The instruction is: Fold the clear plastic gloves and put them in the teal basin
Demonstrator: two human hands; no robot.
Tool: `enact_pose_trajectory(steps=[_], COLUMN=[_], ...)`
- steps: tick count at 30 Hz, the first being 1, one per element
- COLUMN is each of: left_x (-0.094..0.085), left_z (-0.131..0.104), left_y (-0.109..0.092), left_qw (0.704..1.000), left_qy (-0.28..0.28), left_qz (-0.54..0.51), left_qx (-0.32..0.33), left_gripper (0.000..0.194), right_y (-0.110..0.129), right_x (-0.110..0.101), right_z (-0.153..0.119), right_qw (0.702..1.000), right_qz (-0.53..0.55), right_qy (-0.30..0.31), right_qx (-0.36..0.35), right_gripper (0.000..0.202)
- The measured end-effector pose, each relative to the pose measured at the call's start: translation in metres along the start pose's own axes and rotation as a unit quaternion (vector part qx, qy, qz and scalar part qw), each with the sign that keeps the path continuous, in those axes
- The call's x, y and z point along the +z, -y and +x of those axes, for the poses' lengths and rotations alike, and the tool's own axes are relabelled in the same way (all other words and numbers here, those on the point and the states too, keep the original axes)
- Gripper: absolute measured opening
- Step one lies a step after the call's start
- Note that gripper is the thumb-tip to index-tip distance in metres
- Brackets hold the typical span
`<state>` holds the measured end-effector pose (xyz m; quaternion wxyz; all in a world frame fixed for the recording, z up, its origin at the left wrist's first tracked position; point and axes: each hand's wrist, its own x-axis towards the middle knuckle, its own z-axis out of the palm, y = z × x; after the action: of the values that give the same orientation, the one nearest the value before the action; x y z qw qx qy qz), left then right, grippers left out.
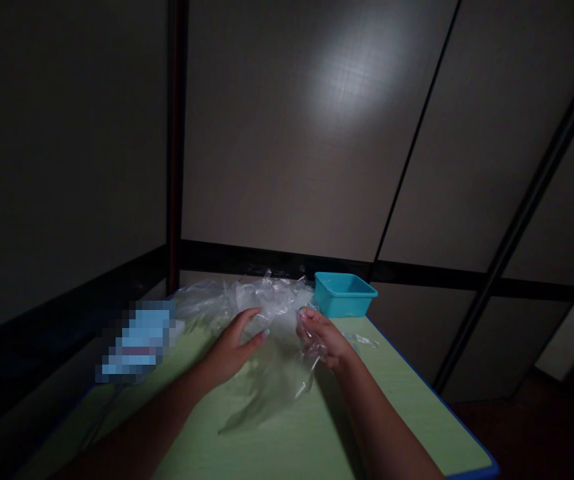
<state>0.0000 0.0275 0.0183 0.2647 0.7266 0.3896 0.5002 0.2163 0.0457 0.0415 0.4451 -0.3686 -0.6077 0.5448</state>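
Observation:
Clear plastic bags lie crumpled in a heap (207, 300) at the back of the green table (207, 440). In front of the heap, my right hand (324, 333) pinches a clear plastic bag (277, 380) that hangs down toward the middle of the table. My left hand (237, 347) is on the other side of that bag, thumb and fingers apart. Its fingertips are close to the plastic, and I cannot tell whether they touch it.
A turquoise plastic basket (345, 303) stands at the table's back right corner. A blurred-out light blue object (139, 340) is at the left edge. A small piece of clear plastic (364, 341) lies right of my right hand. Dark-trimmed panels (287, 167) rise behind the table.

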Motion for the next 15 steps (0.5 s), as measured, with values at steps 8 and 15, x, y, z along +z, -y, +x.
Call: enact_pose_trajectory(steps=[8, 15], left_x=[0.002, 0.001], left_z=[-0.007, 0.002], left_y=[-0.015, 0.022], left_qw=[0.934, 0.966], left_qy=[0.15, 0.038], left_qz=[-0.264, -0.125], left_qx=[-0.189, -0.225], left_gripper=[0.037, 0.034], right_y=[-0.016, -0.019], right_x=[-0.007, -0.01], right_z=[0.011, 0.014], right_qw=[0.999, 0.987], right_qz=[0.014, -0.097], right_qy=[-0.034, -0.094], right_qx=[0.031, 0.088], right_gripper=[0.04, 0.037])
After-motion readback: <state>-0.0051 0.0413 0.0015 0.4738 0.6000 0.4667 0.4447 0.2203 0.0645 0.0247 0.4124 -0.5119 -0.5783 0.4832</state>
